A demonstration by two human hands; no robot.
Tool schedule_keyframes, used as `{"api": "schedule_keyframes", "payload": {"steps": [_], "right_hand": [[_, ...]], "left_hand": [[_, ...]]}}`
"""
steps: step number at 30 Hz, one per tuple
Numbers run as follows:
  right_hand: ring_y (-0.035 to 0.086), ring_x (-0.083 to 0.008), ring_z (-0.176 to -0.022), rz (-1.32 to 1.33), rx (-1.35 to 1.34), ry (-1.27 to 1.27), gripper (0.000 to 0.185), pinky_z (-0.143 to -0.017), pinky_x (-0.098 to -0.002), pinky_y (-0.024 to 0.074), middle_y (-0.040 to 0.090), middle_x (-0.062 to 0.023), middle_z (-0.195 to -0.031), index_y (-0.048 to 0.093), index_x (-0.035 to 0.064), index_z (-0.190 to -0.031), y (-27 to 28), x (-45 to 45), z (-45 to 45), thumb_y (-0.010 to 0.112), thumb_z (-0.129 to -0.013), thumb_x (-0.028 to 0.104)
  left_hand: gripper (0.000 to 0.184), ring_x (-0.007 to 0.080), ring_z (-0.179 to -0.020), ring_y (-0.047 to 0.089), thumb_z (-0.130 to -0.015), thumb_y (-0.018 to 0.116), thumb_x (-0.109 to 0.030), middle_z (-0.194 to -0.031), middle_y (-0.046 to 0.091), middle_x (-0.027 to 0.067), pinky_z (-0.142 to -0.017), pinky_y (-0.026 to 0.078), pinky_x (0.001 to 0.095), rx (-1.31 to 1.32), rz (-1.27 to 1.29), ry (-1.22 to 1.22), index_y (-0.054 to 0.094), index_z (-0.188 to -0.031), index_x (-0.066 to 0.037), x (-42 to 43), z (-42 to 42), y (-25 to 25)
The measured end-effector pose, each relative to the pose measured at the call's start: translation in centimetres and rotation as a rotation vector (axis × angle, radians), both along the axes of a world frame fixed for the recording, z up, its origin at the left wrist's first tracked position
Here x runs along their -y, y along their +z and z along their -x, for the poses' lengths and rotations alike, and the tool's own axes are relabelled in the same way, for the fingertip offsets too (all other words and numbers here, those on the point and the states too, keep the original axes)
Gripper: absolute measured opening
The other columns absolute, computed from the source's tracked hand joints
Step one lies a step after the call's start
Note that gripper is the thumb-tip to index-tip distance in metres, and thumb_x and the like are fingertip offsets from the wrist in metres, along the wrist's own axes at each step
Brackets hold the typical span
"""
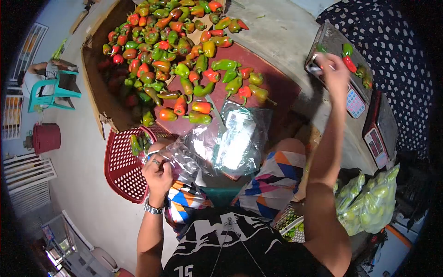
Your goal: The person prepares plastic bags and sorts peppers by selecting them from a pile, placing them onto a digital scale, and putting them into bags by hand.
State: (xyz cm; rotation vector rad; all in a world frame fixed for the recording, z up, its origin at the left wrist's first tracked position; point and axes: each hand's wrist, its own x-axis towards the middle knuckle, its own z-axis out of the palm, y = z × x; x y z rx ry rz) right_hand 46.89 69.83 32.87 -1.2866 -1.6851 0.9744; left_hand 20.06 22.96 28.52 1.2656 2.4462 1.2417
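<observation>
My left hand (158, 174), with a ring and a wristwatch, is closed on a clear plastic bag (184, 159) above my knee. More clear plastic bags (237, 141) lie on the front of a dark red board (286, 83). My right hand (333, 71) is over the near side of a scale (355, 83), blurred by motion; what its fingers hold, if anything, cannot be made out. On the scale are a red pepper (349, 64) and a few green ones (347, 49). Red and green peppers (161, 55) are heaped on the board and in a cardboard box (94, 87).
A red perforated basket (124, 171) with some peppers stands at my left. A second scale (380, 134) is at the right, above filled bags of green peppers (369, 203). A person (41, 76) is near a teal chair (57, 90) at the far left.
</observation>
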Motion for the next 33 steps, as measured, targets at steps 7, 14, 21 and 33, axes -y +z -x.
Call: {"api": "schedule_keyframes", "payload": {"steps": [7, 14, 21, 33], "right_hand": [[0.070, -0.0183, -0.090, 0.053, -0.040, -0.333, 0.038, -0.083, -0.0318, 0.0543, 0.075, -0.0096, -0.103, 0.073, -0.0020, -0.117, -4.6, -18.4, -21.6, 0.076, -0.087, 0.021], [0.071, -0.0335, -0.109, -0.302, 0.837, -0.355, 0.042, -0.096, -0.0415, 0.0513, 0.077, -0.0098, -0.112, 0.075, 0.0176, -0.114, -1.7, -18.8, -18.5, 0.079, -0.082, 0.044], [0.066, -0.0309, -0.123, -0.085, 1.025, -0.514, 0.041, -0.108, -0.0491, 0.0400, 0.074, -0.0082, -0.122, 0.072, 0.0242, -0.112, -0.1, -19.3, -13.3, 0.076, -0.078, 0.045], [0.072, -0.0280, -0.097, -0.424, 0.398, -0.403, 0.030, -0.091, -0.0393, 0.0529, 0.078, -0.0093, -0.102, 0.076, 0.0104, -0.101, 0.7, -8.2, -14.3, 0.073, -0.091, 0.038]], "left_hand": [[0.015, 0.0244, -0.064, 0.060, -0.079, 0.055, 0.006, -0.075, 0.063, 0.0136, -0.064, 0.049, 0.0327, -0.003, -0.003, 0.001, 0.066, -0.087, 0.004, -0.6, -0.3, 0.4], [0.013, 0.0280, -0.065, 0.062, -0.079, 0.056, 0.005, -0.076, 0.064, 0.0154, -0.065, 0.049, 0.0342, -0.031, 0.002, -0.021, 0.066, -0.086, 0.004, -2.2, -1.2, 0.6], [0.009, 0.0296, -0.066, 0.062, -0.078, 0.056, 0.004, -0.076, 0.063, 0.0159, -0.066, 0.050, 0.0358, -0.046, 0.045, -0.015, 0.064, -0.083, 0.003, -2.1, -1.0, 0.6], [0.013, 0.0267, -0.066, 0.063, -0.080, 0.056, 0.003, -0.076, 0.064, 0.0164, -0.066, 0.050, 0.0341, -0.014, 0.056, 0.000, 0.066, -0.087, 0.004, -1.7, -1.0, 1.0]]}}
